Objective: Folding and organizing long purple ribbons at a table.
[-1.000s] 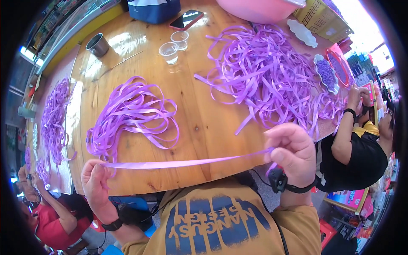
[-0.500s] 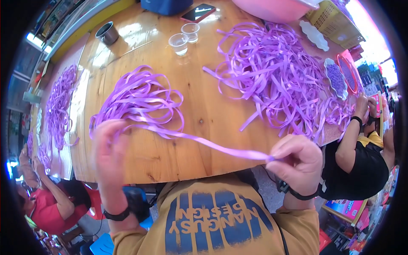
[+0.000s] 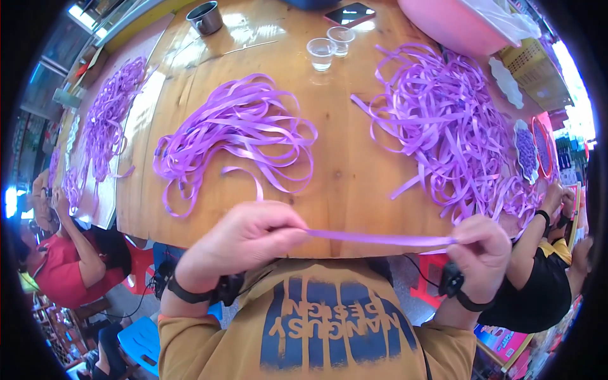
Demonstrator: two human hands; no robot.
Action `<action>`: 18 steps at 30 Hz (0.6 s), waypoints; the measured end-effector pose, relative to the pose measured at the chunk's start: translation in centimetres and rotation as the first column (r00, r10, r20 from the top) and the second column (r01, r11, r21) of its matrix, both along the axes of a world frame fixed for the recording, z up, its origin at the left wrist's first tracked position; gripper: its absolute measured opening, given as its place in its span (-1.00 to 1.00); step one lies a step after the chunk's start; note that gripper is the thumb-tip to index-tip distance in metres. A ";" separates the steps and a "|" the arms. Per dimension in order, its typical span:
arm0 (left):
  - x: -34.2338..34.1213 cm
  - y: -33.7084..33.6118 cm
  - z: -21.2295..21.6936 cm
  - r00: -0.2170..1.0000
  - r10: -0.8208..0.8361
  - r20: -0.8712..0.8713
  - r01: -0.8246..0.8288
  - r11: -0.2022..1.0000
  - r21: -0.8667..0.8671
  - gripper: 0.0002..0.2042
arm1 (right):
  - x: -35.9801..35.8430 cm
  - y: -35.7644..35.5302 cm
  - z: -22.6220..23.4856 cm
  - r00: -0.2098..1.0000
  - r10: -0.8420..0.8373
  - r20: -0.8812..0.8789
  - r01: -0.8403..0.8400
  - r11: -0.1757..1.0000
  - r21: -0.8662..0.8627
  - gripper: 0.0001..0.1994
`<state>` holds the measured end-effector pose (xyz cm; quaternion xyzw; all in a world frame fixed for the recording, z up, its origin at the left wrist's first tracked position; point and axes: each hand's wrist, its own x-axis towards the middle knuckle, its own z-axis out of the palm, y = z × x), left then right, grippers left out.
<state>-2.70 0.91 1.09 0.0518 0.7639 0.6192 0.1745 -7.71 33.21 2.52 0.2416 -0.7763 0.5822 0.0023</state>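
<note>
- The left hand (image 3: 256,237) and right hand (image 3: 484,244) are held up just over the near edge of the bench (image 3: 348,171), a dark strap at each wrist.
- Left grip: thumb and fingers pressed together, pinching a purple ribbon (image 3: 380,239).
- Right grip: thumb and fingertips pinching the same ribbon farther right.
- The ribbon runs nearly straight between the hands; a narrow purple strip curls up behind the left hand toward the bunch.
- Beyond the left hand, a looped bunch of purple ribbons (image 3: 234,126) lies on the bench, its loops fanning rightward.
- Past the right hand spreads a larger tangled heap (image 3: 456,120) of purple ribbon.
- Right of that heap sit a white scalloped dish of purple beads (image 3: 527,152) and, just beside it, a red-rimmed dish (image 3: 543,145).
- Farther back stand two clear cups (image 3: 321,54), side by side, with a thin stick (image 3: 250,47) lying to their left.
- Farthest off are a metal mug (image 3: 204,18), a dark-screened phone (image 3: 350,14) and a pink basin (image 3: 443,25).
</note>
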 end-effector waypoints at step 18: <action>4.2 -3.2 0.2 0.920 0.334 0.203 -0.364 0.922 0.135 -0.92 | -0.3 -9.9 -0.5 0.946 0.237 -0.222 -0.116 0.885 0.451 -0.58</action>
